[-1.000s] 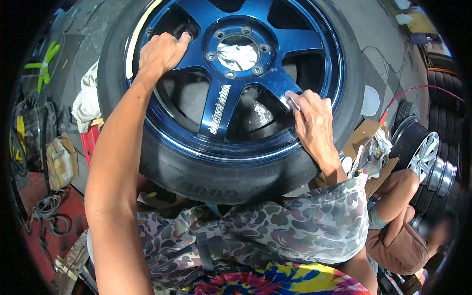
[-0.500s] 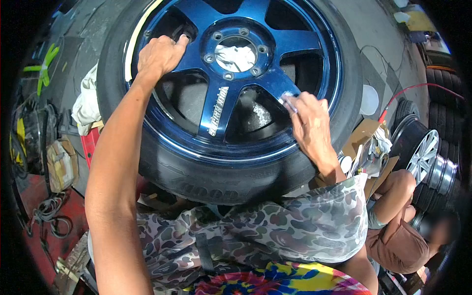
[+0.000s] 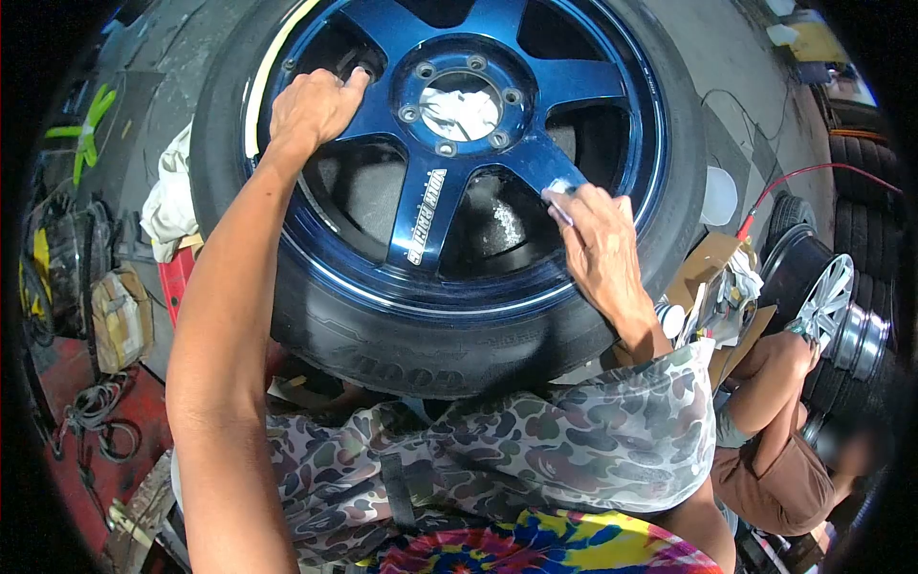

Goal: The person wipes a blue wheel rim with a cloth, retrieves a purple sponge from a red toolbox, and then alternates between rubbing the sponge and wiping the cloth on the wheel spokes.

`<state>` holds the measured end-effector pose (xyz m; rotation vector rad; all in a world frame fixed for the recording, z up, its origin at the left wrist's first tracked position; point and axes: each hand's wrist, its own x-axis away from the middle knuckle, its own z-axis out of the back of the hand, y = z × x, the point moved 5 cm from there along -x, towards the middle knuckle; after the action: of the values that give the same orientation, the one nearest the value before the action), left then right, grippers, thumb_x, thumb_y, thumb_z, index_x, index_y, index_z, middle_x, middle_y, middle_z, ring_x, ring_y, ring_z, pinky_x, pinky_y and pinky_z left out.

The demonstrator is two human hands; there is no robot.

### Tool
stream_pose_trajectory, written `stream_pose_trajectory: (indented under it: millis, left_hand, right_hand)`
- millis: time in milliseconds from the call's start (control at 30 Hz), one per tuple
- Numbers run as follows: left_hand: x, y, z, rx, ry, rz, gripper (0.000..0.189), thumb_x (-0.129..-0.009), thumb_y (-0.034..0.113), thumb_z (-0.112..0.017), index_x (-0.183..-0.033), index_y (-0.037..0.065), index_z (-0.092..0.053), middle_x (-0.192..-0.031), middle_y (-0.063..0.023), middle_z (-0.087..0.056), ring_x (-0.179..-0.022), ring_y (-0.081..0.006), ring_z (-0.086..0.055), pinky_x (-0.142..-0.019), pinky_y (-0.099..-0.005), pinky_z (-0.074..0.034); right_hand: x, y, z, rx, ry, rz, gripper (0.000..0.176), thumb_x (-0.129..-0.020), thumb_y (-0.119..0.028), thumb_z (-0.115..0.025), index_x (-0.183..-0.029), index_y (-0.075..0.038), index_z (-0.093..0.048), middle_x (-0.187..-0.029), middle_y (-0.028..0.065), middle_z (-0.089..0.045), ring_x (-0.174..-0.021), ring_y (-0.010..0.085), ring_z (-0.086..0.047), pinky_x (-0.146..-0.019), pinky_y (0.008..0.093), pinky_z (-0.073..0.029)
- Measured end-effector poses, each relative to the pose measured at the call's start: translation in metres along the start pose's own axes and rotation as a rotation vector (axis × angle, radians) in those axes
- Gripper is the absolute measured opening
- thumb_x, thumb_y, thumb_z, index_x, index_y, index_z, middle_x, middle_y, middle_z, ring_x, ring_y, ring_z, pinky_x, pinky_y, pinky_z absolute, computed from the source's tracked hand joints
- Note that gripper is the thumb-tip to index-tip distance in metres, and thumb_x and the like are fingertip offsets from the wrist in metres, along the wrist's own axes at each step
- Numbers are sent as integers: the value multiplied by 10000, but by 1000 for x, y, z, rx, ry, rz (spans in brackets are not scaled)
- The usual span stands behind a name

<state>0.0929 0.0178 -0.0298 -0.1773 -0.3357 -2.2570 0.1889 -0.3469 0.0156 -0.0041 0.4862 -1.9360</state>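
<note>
A metallic blue wheel rim with several spokes sits inside a black tire, close in front of me. White lettering runs down the lower spoke, and crumpled white material shows in the centre hole. At the upper left, my left hand is closed around the edge of a spoke. My right hand is closed on a small pale pad, pressed to the lower right spoke, where a whitish smear shows beside the fingertips.
Another person crouches at the lower right beside a silver wheel and stacked tires. An open cardboard box and a red hose lie right of the tire. Green gloves, a white cloth and coiled cable are left.
My right hand has shifted slightly left on the spoke with the pad. My left hand has hardly moved. The other person's arm has moved, and a hand now shows near the silver wheel.
</note>
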Motion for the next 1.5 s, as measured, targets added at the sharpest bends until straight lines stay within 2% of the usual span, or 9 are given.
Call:
stream_pose_trajectory:
  millis: [267, 400, 800, 933, 1033, 1133, 1267, 1333, 1500]
  left_hand:
    - [0, 0, 0, 6, 10, 9, 701, -996, 620, -500, -1153, 6, -801, -1154, -294, -752, -1146, -445, -717, -1029, -503, -538]
    - [-2, -3, -4, 5, 31, -2, 708, -996, 625, -495, -1154, 6, -801, -1157, -294, -752, -1142, -445, -719, -1022, -505, -541]
    - [-2, -3, -2, -8, 27, -15, 714, -999, 625, -481, -1163, 8, -800, -1146, -284, -761, -1130, -435, -727, -1014, -498, -545]
    - [-1, -1, -3, 1, 10, -9, 710, -998, 629, -488, -1169, 13, -799, -1163, -280, -757, -1144, -436, -721, -1017, -501, -544]
    - [-2, -3, -2, 3, 27, 8, 711, -997, 632, -491, -1161, 13, -801, -1160, -277, -759, -1148, -433, -720, -1018, -500, -544]
    - [-1, -2, -3, 2, 16, -3, 710, -995, 633, -497, -1157, 13, -802, -1156, -277, -760, -1149, -432, -719, -1020, -500, -543]
    - [0, -2, -1, 3, 18, -4, 708, -995, 633, -502, -1158, 12, -800, -1153, -287, -755, -1145, -438, -719, -1020, -500, -543]
    - [-3, -5, -4, 1, 13, -21, 710, -993, 633, -502, -1155, 9, -800, -1147, -291, -755, -1139, -441, -720, -1017, -500, -544]
    - [-3, -5, -3, -11, 48, -25, 721, -992, 635, -497, -1147, -1, -798, -1129, -299, -755, -1125, -444, -724, -1006, -501, -549]
  right_hand:
    - [2, 2, -3, -10, 0, 24, 306, -882, -38, -723, -1187, -59, -720, -964, 85, -591, -897, 272, -590, -790, 410, -384]
    - [-1, 0, 3, 15, 8, 8, 238, -935, -23, -701, -1169, -52, -735, -921, 108, -585, -852, 290, -583, -772, 404, -380]
    - [7, -1, 0, -6, 4, 46, 330, -867, -32, -741, -1195, -62, -716, -936, 88, -583, -865, 275, -581, -768, 410, -381]
    - [6, 1, 4, 48, -20, -34, 308, -885, -36, -738, -1191, -64, -720, -951, 86, -596, -891, 272, -605, -770, 406, -387]
    - [9, -2, 2, -52, -42, 41, 343, -854, -3, -729, -1194, -52, -715, -943, 100, -575, -885, 286, -584, -782, 409, -388]
    - [4, 3, 4, 23, -25, -32, 338, -864, 3, -726, -1194, -63, -718, -945, 98, -581, -907, 283, -599, -786, 409, -390]
    - [8, -2, 4, -44, -22, 31, 294, -876, -36, -743, -1167, -72, -726, -920, 96, -572, -859, 291, -586, -781, 413, -391]
    - [6, 9, 6, 9, -9, -45, 285, -880, -39, -748, -1162, -77, -732, -921, 92, -582, -861, 283, -594, -777, 407, -393]
    - [13, 2, 8, -50, -38, 26, 299, -895, -26, -722, -1190, -71, -728, -923, 95, -594, -858, 279, -591, -774, 401, -387]
